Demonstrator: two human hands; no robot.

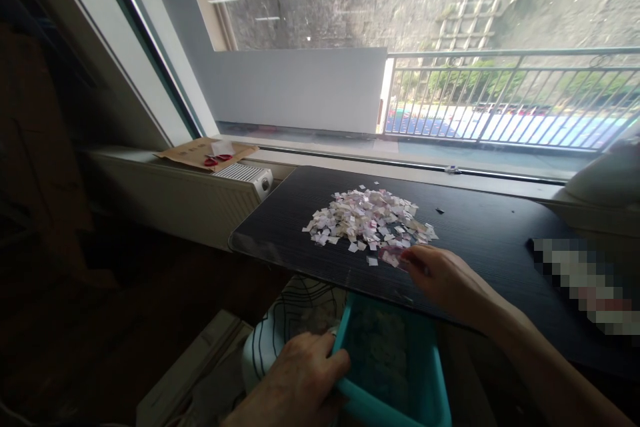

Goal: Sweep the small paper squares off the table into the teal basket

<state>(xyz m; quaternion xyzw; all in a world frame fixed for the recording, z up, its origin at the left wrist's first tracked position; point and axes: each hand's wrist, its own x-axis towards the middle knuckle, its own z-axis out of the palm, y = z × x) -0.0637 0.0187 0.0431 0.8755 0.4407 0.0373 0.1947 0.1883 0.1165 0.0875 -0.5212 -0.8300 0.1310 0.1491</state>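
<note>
A loose heap of small pale paper or plastic squares (367, 213) is spread on the dark table (280, 240). My right hand (435, 273) is at the heap's near right edge, its fingers pinched on a pinkish see-through piece (393, 255) that lies low against the tabletop. Below the table's front edge stands a teal bin (440, 373), with pale bits dimly visible inside. My left hand (313, 367) grips this bin's left rim, thumb over the edge. The fingers on its outer side are partly hidden.
Red-handled scissors (217, 160) lie on a brown envelope (193, 152) atop the radiator (200, 193) at left. A window with a railing (500, 100) is behind the table. Striped cloth (280, 320) hangs beside the bin. A blurred-out item (585, 287) rests at right.
</note>
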